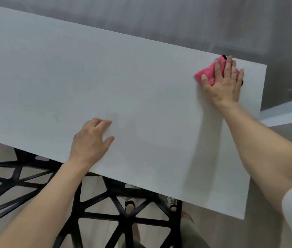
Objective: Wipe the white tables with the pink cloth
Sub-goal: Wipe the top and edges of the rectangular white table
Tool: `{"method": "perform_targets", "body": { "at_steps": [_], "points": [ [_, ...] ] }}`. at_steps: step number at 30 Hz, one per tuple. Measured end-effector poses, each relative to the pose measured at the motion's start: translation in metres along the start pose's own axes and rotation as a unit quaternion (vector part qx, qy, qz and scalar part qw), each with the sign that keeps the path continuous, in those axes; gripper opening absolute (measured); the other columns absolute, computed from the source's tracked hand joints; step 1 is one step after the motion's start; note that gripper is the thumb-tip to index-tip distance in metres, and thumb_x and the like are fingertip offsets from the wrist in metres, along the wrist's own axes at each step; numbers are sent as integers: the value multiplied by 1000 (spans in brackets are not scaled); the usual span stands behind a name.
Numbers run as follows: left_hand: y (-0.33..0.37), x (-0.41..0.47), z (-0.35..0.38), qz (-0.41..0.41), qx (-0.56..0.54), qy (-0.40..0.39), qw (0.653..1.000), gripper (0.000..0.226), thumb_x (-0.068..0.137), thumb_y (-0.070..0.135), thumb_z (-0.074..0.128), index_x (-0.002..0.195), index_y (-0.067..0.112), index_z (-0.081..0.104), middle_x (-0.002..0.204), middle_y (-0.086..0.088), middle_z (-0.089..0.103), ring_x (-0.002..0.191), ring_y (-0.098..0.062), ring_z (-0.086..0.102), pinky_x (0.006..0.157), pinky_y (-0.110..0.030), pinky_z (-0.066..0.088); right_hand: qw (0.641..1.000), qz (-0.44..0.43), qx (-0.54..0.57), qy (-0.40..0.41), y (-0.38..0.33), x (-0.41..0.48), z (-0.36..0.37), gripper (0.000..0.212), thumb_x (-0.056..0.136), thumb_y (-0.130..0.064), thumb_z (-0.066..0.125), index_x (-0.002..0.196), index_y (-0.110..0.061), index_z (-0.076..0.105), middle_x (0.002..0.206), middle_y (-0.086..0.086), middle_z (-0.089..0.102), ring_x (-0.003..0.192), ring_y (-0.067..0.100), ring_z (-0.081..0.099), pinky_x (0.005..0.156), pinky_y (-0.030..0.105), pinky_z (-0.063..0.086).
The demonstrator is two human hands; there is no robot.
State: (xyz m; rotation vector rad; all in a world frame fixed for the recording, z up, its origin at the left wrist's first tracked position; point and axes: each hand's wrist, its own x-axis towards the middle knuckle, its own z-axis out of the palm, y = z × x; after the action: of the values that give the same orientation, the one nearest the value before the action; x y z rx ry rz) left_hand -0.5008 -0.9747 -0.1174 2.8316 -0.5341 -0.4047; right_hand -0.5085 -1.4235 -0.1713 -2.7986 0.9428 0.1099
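Pink cloth (207, 73) lies bunched at the far right corner of the white counter (70, 77), just inside the back edge, under the right hand (225, 81). That hand is flat, palm down, fingers straight & spread. It is pressing, not clutching, prob. so the load spreads over the whole pad and it slides w/o rolling up. A dark bit shows at the cloth's far edge; can't tell what it is.

Left hand (92, 138) rests on the counter near the front edge, well apart from the cloth, fingers loosely bent, holding nothing. It looks like a brace, i.e. it takes body weight while the other arm stretches across the top.

Black lattice frame (106, 212) sits below the front edge, likely a chair tucked under. Second pale surface (284, 113) shows beyond the right end, maybe the next one to do. The top shows no wet/dry marks, so can't judge how much is done.
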Motion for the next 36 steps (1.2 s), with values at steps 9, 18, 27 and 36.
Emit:
{"method": "perform_targets", "body": {
  "at_steps": [9, 18, 27, 36],
  "points": [
    [-106, 43, -34, -71, 8, 50, 996, 47, 96, 12, 71, 142, 18, 66, 141, -6, 58, 133, -33, 53, 95, -58, 55, 822, -559, 7, -110, -255, -237, 76, 74, 108, -61, 45, 173, -31, 23, 182, 8, 8, 169, 26, 2, 136, 53, 4],
    [-140, 53, -31, -32, 2, 23, 999, 51, 100, 24, 72, 149, 21, 58, 147, -4, 52, 136, -30, 47, 108, -51, 48, 1000, 14, -2, 20, -181, 20, 29, 94, 95, -77, 13, 174, -28, 16, 183, 9, 2, 169, 25, 0, 135, 55, -2],
    [-216, 40, -40, -104, 26, 99, 989, 35, 95, 3, 65, 130, 10, 71, 129, -13, 64, 117, -40, 59, 90, -56, 54, 771, -627, -34, -102, -390, -186, 89, 71, 111, -58, 39, 173, -25, 27, 182, 5, 14, 169, 24, 8, 136, 51, 3],
    [-238, 14, -39, -60, -9, 114, 992, 37, 98, 12, 71, 135, 11, 69, 133, -9, 63, 123, -32, 59, 100, -52, 55, 996, -83, -29, -21, -359, 9, 53, 85, 102, -67, 12, 175, -25, 10, 183, 8, -7, 169, 24, -8, 134, 56, -7]
  ]
}}
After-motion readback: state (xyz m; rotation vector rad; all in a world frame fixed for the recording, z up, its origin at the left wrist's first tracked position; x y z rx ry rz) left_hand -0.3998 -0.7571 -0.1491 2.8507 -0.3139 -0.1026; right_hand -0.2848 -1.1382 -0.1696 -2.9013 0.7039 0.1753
